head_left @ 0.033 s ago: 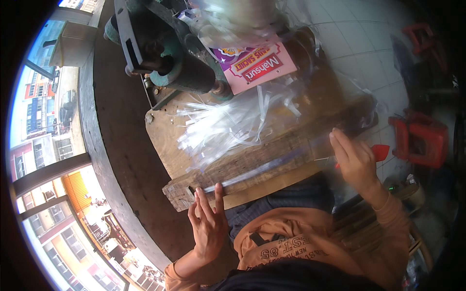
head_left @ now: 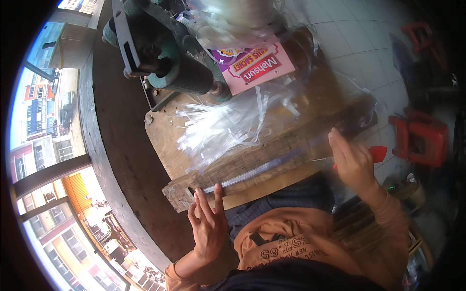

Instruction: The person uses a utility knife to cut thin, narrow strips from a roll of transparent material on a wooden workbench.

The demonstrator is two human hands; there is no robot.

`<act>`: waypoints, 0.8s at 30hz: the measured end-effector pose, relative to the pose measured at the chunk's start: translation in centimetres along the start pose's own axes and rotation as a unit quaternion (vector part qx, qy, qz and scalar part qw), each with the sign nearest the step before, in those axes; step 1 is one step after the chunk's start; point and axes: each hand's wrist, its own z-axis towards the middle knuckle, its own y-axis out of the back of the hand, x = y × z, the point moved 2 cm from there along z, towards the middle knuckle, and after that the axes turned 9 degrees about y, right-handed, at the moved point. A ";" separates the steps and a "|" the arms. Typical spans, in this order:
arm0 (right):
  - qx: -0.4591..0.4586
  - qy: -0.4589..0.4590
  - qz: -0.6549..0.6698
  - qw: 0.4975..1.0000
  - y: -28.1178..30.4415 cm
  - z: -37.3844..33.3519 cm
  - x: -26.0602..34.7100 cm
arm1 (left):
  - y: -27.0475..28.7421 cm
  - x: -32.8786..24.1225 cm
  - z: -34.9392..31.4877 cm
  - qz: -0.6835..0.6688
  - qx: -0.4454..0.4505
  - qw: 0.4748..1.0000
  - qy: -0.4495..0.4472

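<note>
A long clear plastic strip (head_left: pixel 264 167) lies along a thick wooden plank (head_left: pixel 233 164). My left hand (head_left: pixel 208 220) has its fingers apart, and its fingertips press on the strip's left end, beside a small dark slot in the wood. My right hand (head_left: pixel 354 162) is over the plank's right end, fingers extended close together. A red-handled tool (head_left: pixel 379 153) shows on both sides of this hand, with a thin pale shaft jutting left; the grip itself is hidden. Behind the plank spreads a loose heap of clear plastic strips (head_left: pixel 223 128).
A dark green metal machine (head_left: pixel 189 72) stands at the back left of the wooden board (head_left: pixel 162 140). Beside it are a pink printed card (head_left: pixel 259 70) and a large bundle of clear plastic (head_left: pixel 238 22). Red stools (head_left: pixel 424 138) stand on the tiled floor. A wall ledge (head_left: pixel 111 160) runs along the left.
My right hand has shifted very slightly. My left hand and the strip stay in place.
</note>
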 end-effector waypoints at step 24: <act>0.134 -0.109 -0.010 0.985 -0.4 -0.3 4.6 | 3.8 1.5 0.8 -0.047 0.050 0.997 -0.023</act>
